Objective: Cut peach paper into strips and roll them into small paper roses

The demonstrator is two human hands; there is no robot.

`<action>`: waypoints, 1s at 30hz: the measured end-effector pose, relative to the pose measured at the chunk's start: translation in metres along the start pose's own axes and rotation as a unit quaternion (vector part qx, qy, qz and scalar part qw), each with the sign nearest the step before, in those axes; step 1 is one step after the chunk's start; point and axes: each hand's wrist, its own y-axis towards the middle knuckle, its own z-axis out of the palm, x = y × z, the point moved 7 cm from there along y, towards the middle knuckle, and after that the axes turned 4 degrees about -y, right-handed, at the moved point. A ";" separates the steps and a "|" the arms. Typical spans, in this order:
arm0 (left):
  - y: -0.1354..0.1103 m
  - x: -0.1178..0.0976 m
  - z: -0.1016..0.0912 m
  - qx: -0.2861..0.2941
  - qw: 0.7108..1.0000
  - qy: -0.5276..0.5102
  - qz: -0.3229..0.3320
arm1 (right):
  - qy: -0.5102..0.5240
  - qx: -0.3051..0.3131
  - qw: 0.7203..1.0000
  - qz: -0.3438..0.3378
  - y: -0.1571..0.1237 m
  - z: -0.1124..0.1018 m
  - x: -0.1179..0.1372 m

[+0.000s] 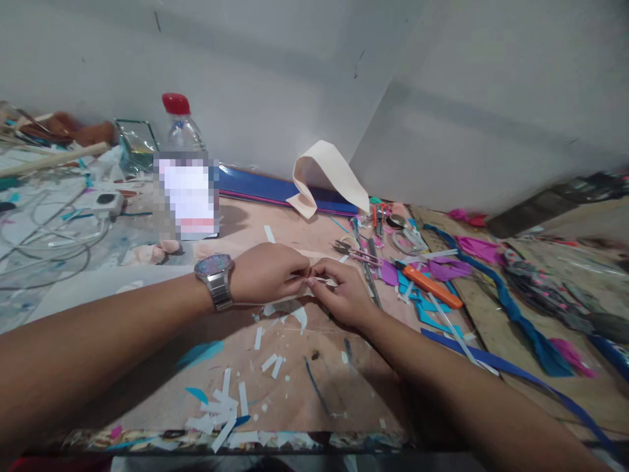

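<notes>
My left hand (pixel 270 270), with a watch (pixel 214 273) on its wrist, is closed over the middle of the worktable, its fingertips meeting those of my right hand. My right hand (pixel 341 288) pinches a thin pale strip (pixel 324 282) between thumb and fingers. The strip runs toward the left fingers, but their grip on it is partly hidden. Under both hands lies a long white sheet of paper (pixel 113 285). Small white paper pieces (pixel 226 406) are scattered nearer the table's front edge.
Behind the hands, a curled cream strip (pixel 334 170) stands before a blue folded sheet (pixel 265 187). A phone (pixel 189 196) leans by a red-capped bottle (pixel 184 124). At right lie an orange cutter (pixel 430 285), small scissors (pixel 356 252) and coloured scraps; white cables (pixel 63 239) tangle at left.
</notes>
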 end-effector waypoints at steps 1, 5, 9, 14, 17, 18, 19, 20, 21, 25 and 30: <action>0.000 0.001 0.000 -0.001 1.000 0.001 -0.003 | -0.010 -0.003 1.000 -0.005 0.000 0.000 0.000; 0.000 0.002 0.001 0.000 1.000 0.001 -0.005 | -0.032 -0.009 0.999 -0.023 0.000 -0.001 0.002; 0.001 0.003 0.004 0.008 1.000 0.011 0.001 | -0.028 -0.005 0.999 -0.046 -0.001 0.000 0.005; 0.000 0.000 0.003 0.012 1.000 -0.011 0.008 | -0.012 0.001 1.000 -0.021 -0.001 0.001 0.002; 0.000 0.001 0.001 0.011 1.000 -0.008 -0.006 | -0.004 0.002 1.000 -0.018 -0.001 0.001 0.003; 0.000 0.001 0.001 0.011 1.000 -0.005 -0.011 | -0.006 0.004 1.000 -0.021 -0.001 0.001 0.004; 0.000 0.002 0.001 0.012 1.000 -0.003 -0.014 | -0.009 0.006 1.000 -0.025 0.000 0.001 0.004; 0.000 0.002 0.001 0.011 1.000 -0.003 -0.016 | -0.014 0.008 0.999 -0.028 0.000 0.002 0.005; 0.000 0.003 0.001 0.010 1.000 -0.003 -0.016 | -0.019 0.010 0.999 -0.031 0.000 0.002 0.005; 0.000 0.004 0.002 0.005 1.000 -0.018 -0.011 | -0.024 0.016 0.998 -0.047 0.000 0.004 0.006; 0.000 0.005 0.002 0.016 0.999 -0.031 -0.014 | -0.009 0.005 0.999 -0.049 0.000 0.002 0.007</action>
